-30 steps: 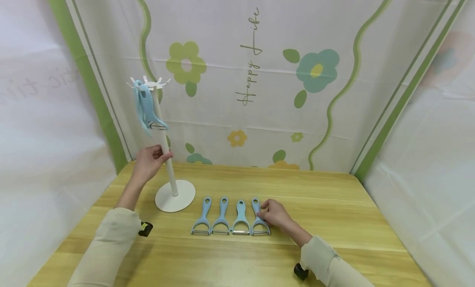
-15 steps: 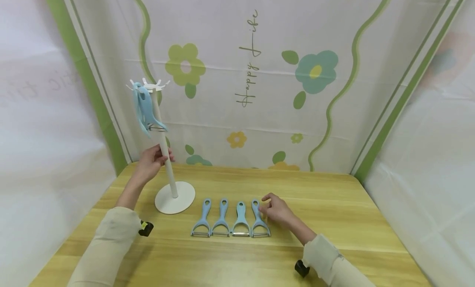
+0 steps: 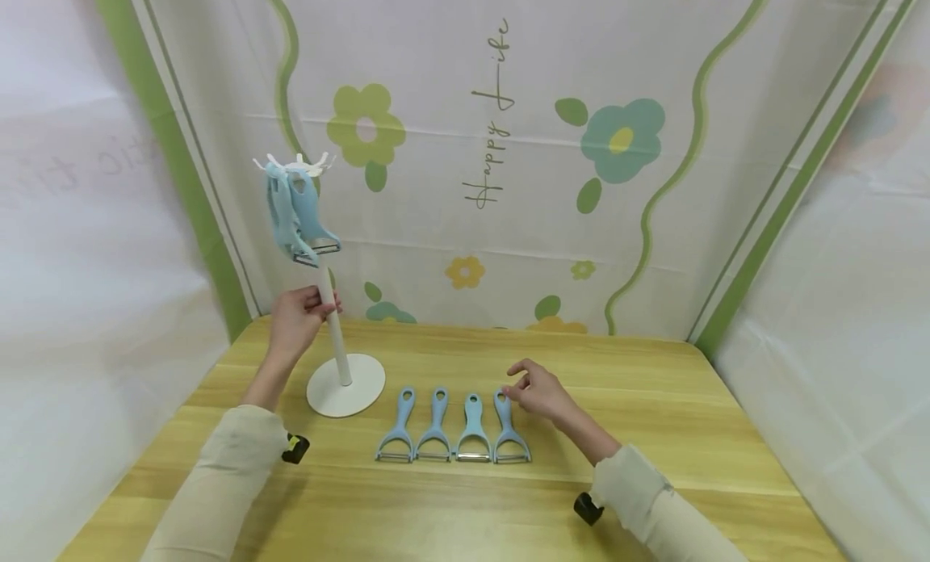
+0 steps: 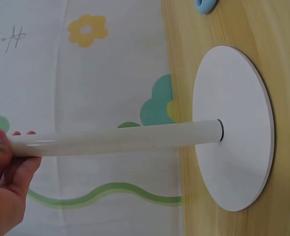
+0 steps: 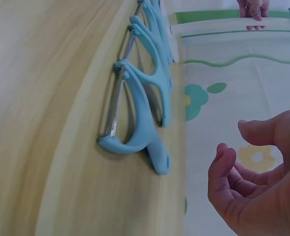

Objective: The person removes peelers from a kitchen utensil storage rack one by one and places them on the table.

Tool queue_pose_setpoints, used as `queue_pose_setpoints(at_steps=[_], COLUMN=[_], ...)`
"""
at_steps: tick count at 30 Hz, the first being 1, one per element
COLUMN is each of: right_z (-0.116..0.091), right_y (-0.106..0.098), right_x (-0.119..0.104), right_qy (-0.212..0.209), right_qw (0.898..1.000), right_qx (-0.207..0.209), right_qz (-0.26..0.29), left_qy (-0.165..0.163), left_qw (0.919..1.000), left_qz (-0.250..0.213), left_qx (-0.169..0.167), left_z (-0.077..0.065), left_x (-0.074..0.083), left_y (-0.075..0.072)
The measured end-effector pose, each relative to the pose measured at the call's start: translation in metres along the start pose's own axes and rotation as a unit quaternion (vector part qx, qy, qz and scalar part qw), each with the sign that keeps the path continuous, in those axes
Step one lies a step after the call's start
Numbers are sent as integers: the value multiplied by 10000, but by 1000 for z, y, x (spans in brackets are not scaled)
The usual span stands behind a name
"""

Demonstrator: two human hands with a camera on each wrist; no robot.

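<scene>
My left hand (image 3: 294,320) grips the pole of a white stand (image 3: 337,336) below its hooks; the left wrist view shows thumb and fingers around the pole. Light-blue peelers (image 3: 308,211) hang from the hook ring, overlapping, so how many is hard to tell. Several more blue peelers lie in a row on the table, handles pointing away. Near the handle of the rightmost peeler (image 3: 503,421) hovers my right hand (image 3: 541,394). In the right wrist view its thumb and loosely bent fingers (image 5: 221,179) stand apart with nothing between them, clear of that peeler (image 5: 144,118).
The stand's round white base (image 3: 363,372) rests on the wooden table (image 3: 450,513), left of the peeler row. Behind the table hangs a white cloth (image 3: 436,199) with flowers and green lines. White cloth also hangs at both sides.
My right hand lets go of the rightmost peeler's handle and shifts slightly away from me. The hook ring with its hanging peelers has turned, showing them further right and more separated.
</scene>
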State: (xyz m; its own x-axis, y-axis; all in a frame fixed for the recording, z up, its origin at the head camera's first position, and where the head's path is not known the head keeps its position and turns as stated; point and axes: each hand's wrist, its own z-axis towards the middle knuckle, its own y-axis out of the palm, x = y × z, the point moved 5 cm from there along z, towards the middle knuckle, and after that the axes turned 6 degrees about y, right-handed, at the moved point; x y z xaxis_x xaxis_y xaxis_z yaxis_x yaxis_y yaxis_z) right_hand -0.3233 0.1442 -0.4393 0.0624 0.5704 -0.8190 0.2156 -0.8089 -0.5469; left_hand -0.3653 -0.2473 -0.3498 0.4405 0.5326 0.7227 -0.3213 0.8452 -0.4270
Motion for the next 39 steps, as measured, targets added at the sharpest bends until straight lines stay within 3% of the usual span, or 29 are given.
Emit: queue_pose_setpoints(at_steps=[11,20,28,33,39], right_z=[3,15,26,32,35], right_y=[7,15,18,21,29], right_x=[-37,-97,-154,-186,-223], right_qy=[-462,-1094,-1433,-1624,-2161], right_qw=[9984,9935,9894,9866,9753], right_qx=[0,-22,48,121,246], right_qz=[-318,-321,-243,95,389], left_qy=[-251,-423,-347,-249,-213], left_qw=[9981,9961,9963,9974,9969], left_qz=[291,358,478,569,731], left_qx=[485,687,630,364,198], left_z=[-6,-9,-8,-5,-6], left_x=[1,2,4,5,6], left_y=[-4,-10,-12,-11,-11])
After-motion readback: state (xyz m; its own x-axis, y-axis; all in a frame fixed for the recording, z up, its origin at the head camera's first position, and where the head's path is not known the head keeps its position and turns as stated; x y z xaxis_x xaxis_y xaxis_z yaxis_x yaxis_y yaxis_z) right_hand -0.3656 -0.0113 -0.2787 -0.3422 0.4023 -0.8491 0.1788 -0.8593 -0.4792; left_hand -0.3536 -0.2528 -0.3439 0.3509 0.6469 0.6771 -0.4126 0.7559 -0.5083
